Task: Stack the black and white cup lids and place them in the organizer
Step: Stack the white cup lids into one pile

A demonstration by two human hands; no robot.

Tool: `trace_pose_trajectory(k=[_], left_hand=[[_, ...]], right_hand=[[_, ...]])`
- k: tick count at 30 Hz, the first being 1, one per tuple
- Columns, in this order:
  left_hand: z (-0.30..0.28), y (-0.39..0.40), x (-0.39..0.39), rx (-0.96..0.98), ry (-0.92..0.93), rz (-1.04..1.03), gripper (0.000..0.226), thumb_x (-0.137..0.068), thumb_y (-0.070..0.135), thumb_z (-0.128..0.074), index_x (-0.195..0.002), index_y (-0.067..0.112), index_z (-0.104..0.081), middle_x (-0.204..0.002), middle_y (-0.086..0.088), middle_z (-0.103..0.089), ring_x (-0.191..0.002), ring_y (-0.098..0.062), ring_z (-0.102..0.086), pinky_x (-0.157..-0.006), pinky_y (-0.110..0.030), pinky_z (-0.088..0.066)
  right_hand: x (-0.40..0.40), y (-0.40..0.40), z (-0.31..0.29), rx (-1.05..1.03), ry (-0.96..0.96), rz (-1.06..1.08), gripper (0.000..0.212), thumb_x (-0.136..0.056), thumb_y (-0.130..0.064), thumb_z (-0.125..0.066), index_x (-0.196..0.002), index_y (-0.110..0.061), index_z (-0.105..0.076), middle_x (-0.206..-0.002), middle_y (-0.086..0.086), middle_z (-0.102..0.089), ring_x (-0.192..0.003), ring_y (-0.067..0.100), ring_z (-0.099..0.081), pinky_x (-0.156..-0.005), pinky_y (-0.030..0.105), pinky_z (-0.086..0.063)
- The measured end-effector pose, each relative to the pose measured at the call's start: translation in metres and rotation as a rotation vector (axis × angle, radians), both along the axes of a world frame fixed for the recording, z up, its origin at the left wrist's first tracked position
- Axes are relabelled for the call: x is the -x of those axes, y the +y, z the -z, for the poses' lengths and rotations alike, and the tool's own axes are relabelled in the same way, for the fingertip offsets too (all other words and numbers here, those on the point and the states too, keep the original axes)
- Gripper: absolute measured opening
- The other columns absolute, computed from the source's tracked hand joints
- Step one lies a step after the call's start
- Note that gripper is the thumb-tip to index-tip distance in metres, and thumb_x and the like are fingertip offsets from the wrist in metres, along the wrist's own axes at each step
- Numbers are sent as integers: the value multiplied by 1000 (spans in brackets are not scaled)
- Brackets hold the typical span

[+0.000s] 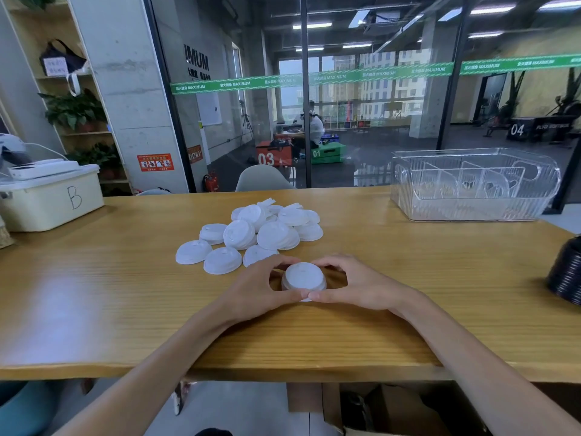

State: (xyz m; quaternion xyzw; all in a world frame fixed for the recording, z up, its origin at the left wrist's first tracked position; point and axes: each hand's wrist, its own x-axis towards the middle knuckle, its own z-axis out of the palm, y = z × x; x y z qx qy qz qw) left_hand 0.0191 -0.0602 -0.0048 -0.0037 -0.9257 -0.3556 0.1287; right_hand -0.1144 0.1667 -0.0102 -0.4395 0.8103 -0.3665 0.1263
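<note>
table: long wooden table (393, 278), light oak grain, near edge runs across the bottom of the view.
held stack: short stack of white round plastic cup lids (304, 278), sitting on the table near its front edge, centre of view. Exact lid count unreadable.
left hand: left hand (261, 289) curled round the left side of the held stack, thumb on the near side, fingers on the far side.
right hand: right hand (355, 286) curled round the right side the same way. The two thumbs meet at the near rim of the stack.
grip: both clamped on the held stack, one from each side; together they ring it.
loose lids: pile of white round plastic cup lids (254, 232) just behind the hands, unsorted, some overlapping, a few lying flat at the near left.
black lids: tall stack of black ribbed plastic cup lids (566, 272) at the table's right edge, partly cut off by the frame, well apart from the hands.
organizer: clear plastic organizer with upright dividers (474, 187) at the far right of the table, well apart from both stacks. No lids visible inside.
other: cream plastic storage box marked "B" (52, 199) at the far left of the table.
</note>
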Motion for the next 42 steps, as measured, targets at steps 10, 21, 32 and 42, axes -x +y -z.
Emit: trace_pose_trajectory(k=[10, 21, 32, 42], left_hand=[[0, -1, -1, -66, 5, 66, 59, -90, 49, -85, -144, 33, -68, -128, 23, -75, -123, 5, -66, -105, -20, -52], [0, -6, -5, -97, 34, 113, 42, -95, 40, -81, -136, 43, -71, -123, 19, -77, -120, -1, -68, -105, -23, -54], [-1, -10, 0, 92, -11, 134, 49, -100, 45, -72, -146, 31, -66, -138, 25, -55, -124, 25, -45, -101, 0, -35], [1, -6, -4, 54, 14, 127, 46, -98, 47, -75, -142, 44, -65, -134, 31, -60, -124, 17, -52, -98, -1, -38]], right_hand=[[1, -2, 5, 42, 11, -11, 60, -79, -74, -75, -134, -50, -65, -143, -24, -55, -144, -1, -36, -127, 40, -32], [0, -4, 7, 69, 48, 10, 59, -88, -69, -73, -141, -45, -63, -139, -20, -58, -141, 3, -39, -125, 41, -33], [-3, -4, 6, 54, 66, 17, 60, -91, -58, -76, -145, -37, -62, -139, -15, -59, -141, 3, -36, -124, 38, -34], [-8, -2, 0, 54, 86, 13, 57, -88, -54, -82, -140, -37, -65, -142, -17, -57, -141, 1, -36, -124, 34, -32]])
